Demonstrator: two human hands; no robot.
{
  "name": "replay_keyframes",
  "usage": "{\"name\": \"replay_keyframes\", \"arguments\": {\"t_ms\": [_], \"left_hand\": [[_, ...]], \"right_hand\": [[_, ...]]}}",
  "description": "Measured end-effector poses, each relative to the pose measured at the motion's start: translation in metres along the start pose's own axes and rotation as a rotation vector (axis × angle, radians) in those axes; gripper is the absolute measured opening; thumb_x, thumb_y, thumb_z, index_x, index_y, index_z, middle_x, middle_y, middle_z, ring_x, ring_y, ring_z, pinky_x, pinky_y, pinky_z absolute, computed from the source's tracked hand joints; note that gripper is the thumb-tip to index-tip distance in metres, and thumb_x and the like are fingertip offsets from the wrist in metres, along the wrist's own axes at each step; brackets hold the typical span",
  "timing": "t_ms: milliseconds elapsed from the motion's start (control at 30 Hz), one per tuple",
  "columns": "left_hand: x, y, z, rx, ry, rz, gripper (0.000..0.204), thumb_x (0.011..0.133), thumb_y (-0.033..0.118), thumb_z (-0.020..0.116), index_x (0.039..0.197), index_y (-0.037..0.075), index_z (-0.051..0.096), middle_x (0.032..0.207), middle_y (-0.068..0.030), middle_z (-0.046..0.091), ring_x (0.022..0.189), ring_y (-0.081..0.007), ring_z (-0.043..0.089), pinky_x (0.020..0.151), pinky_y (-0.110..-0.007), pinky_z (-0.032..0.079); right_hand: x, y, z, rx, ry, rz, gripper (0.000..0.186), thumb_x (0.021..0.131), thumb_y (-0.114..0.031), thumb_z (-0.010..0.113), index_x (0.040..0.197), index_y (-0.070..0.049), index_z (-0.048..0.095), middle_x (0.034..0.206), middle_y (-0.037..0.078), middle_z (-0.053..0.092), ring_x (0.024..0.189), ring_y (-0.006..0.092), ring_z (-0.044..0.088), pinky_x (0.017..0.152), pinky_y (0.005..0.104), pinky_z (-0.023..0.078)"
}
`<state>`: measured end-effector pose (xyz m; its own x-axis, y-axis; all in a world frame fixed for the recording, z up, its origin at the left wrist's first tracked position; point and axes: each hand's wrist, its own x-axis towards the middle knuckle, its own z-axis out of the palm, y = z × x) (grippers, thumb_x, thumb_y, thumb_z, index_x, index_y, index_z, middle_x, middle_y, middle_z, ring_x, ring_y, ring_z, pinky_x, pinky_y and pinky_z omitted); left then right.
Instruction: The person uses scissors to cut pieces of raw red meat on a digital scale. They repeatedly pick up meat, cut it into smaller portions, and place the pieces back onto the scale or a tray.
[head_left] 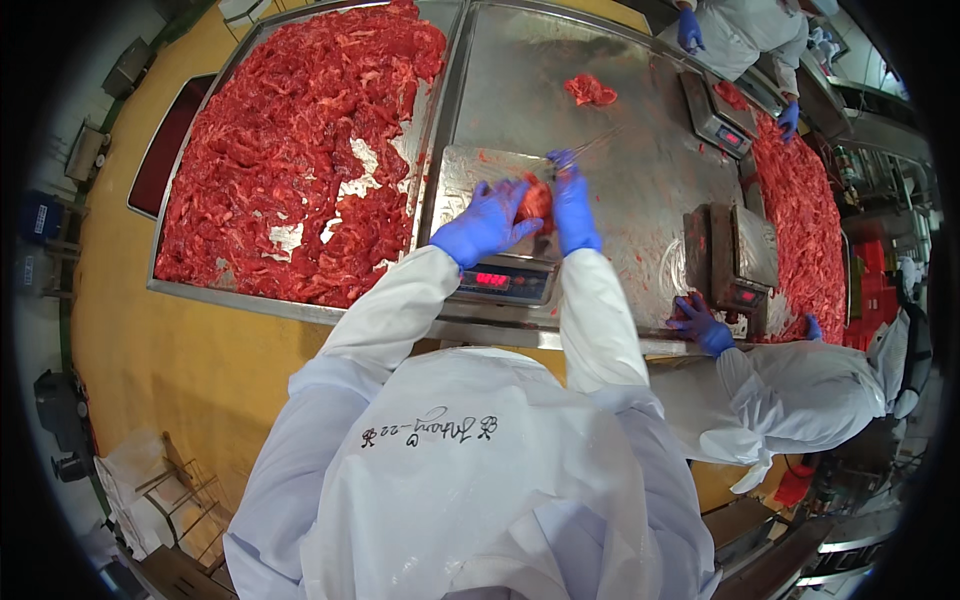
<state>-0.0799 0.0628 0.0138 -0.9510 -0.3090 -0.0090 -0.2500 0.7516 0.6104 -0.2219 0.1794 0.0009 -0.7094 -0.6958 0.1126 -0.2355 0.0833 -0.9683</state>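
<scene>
Both hands wear blue gloves and are over the steel platform scale [465, 175] with its red lit display. My left hand [478, 225] grips a lump of red meat [535, 205] from the left, thumb and fingers around it. My right hand [572, 212] is closed against the same lump from the right, its fingers curled at the top and partly hiding one another. A separate small piece of meat [590, 90] lies on the steel table [630, 170] beyond the scale.
A large tray of sliced meat [270, 150] fills the left. More meat [800, 220] lies at the right, beside two other scales [718, 115] [745, 255]. One co-worker [745, 30] stands across the table; another [800, 400] reaches in from the near right with gloved hands.
</scene>
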Motion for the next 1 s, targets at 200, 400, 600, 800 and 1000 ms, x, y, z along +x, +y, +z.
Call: {"name": "replay_keyframes", "arguments": {"t_ms": [200,400,600,800,1000], "left_hand": [[-0.042,-0.050,-0.056,0.469,0.043,-0.160,0.116,0.076,0.074,0.055,0.147,-0.007,0.012,0.154,-0.0287,0.009,0.145,-0.0402,0.005,0.112,-0.061,0.006],[-0.013,0.013,0.063,-0.219,0.076,-0.024,0.098,0.074,0.045,0.074,0.147,0.001,0.026,0.154,-0.0284,-0.001,0.144,-0.0444,-0.001,0.114,-0.059,0.005],[0.007,0.064,0.042,0.268,-0.035,0.334,0.068,0.083,0.033,0.065,0.142,0.012,0.039,0.154,-0.0281,0.011,0.143,-0.0467,0.009,0.110,-0.066,0.007],[-0.035,-0.072,-0.085,0.383,0.160,-0.355,0.083,0.086,0.037,0.065,0.152,0.016,0.018,0.154,-0.0261,0.016,0.141,-0.0487,0.015,0.111,-0.059,0.018],[-0.120,-0.238,-0.101,-0.285,0.364,-0.755,0.070,0.079,0.032,0.073,0.138,0.008,0.043,0.127,-0.0239,0.055,0.117,-0.0348,0.055,0.100,-0.038,0.043]], "right_hand": [[-0.075,-0.003,-0.043,0.327,-0.086,-0.073,0.048,0.101,-0.043,0.035,0.125,-0.005,0.052,0.130,0.012,0.054,0.123,0.0239,0.048,0.109,0.0368,0.030],[-0.090,0.041,-0.066,0.992,0.378,0.259,0.066,0.095,-0.060,0.037,0.130,-0.005,0.046,0.144,0.011,0.042,0.135,0.0251,0.036,0.114,0.0413,0.024],[-0.053,0.041,-0.070,1.549,0.480,0.239,0.063,0.094,-0.060,0.037,0.133,-0.011,0.049,0.140,0.013,0.049,0.132,0.0283,0.043,0.111,0.0619,0.023],[0.035,0.073,-0.111,0.414,0.533,0.134,0.061,0.101,-0.050,0.031,0.140,-0.004,0.041,0.142,0.010,0.045,0.133,0.0222,0.040,0.114,0.0453,0.021],[-0.002,0.079,-0.083,0.216,0.237,-0.014,0.055,0.105,-0.038,0.027,0.145,-0.001,0.031,0.150,0.008,0.033,0.138,0.0157,0.027,0.115,0.0340,0.014]]}}
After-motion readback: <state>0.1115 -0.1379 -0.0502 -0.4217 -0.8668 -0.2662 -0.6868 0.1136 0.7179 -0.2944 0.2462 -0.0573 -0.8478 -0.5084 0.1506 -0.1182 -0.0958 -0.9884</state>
